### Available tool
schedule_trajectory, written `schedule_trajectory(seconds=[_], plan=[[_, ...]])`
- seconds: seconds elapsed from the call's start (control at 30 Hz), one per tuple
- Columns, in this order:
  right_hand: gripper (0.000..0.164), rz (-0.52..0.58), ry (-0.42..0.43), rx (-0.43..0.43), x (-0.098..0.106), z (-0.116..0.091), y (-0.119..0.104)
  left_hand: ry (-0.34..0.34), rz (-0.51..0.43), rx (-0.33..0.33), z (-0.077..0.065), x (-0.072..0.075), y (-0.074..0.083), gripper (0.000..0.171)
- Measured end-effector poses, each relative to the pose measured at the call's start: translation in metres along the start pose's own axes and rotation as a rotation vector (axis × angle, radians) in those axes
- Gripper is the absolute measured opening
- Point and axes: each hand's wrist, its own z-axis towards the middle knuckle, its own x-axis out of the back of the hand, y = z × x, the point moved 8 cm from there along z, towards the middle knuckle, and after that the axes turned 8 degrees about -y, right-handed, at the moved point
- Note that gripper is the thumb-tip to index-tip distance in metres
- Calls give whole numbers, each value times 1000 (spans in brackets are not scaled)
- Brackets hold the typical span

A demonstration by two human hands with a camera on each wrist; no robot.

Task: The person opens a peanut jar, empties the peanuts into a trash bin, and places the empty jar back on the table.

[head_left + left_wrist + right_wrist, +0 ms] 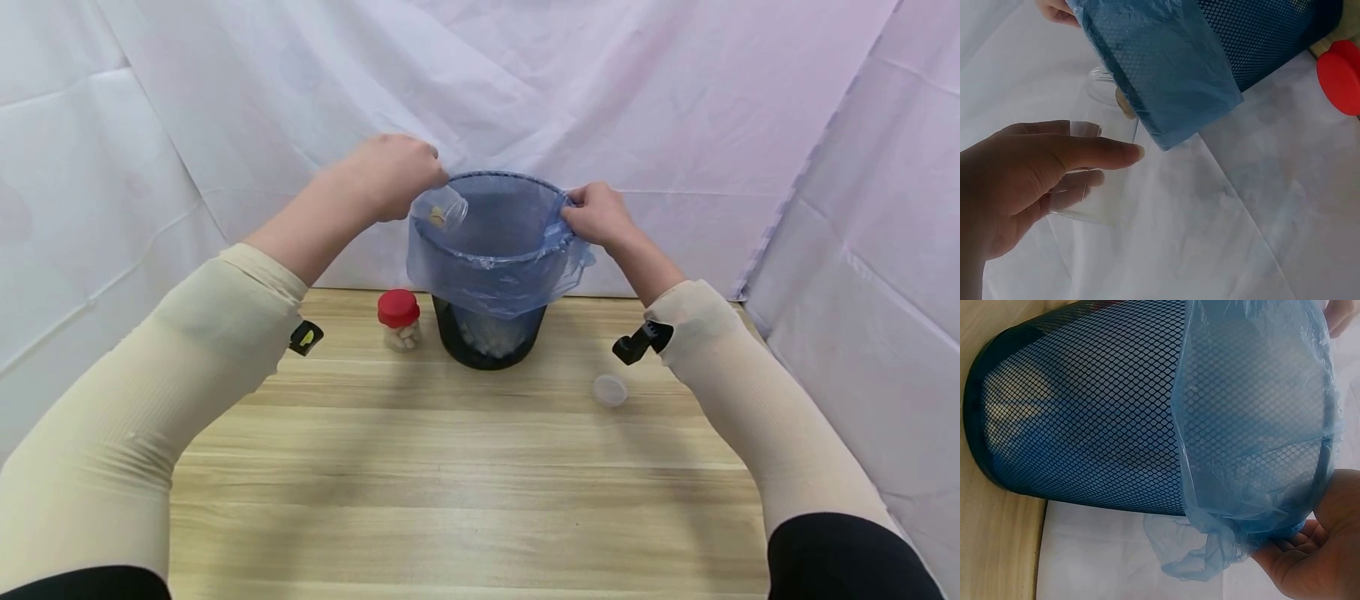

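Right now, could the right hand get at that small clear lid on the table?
Probably yes, once it lets go: the right hand grips the blue bag at the top of the bin. The clear lid lies uncovered on the table, on that same side.

Bin (pixel 1116 406): black, diamond mesh. Bag (pixel 495 287) over bin's rim: see-through blue. Tilted jar (pixel 1107 194) at bin's rim: clear, tan piece (pixel 1124 103) inside. Standing jar (pixel 401 337) left of bin: clear, pale beige contents, red lid (pixel 398 308). Cap (pixel 611 390) right of bin: translucent whitish. Table (pixel 465 483) under bin: light tan, wood-grain streaks. Cloth (pixel 600 108) behind bin: white. Sleeves (pixel 757 408) either side of bin: cream.
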Motion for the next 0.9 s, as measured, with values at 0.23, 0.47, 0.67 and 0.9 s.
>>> schedule_trajectory(seconds=[0.23, 0.47, 0.67, 0.9], plan=[[51, 1, 5, 3, 0, 0, -1, 60, 84, -50, -2, 3, 6, 54], [51, 3, 3, 8, 0, 0, -2, 16, -17, -32, -1, 1, 2, 59], [50, 3, 7, 14, 0, 1, -2, 11, -10, -28, -2, -1, 1, 59], [49, 9, 13, 32, 0, 1, -3, 13, -20, -38, -4, -3, -1, 57]])
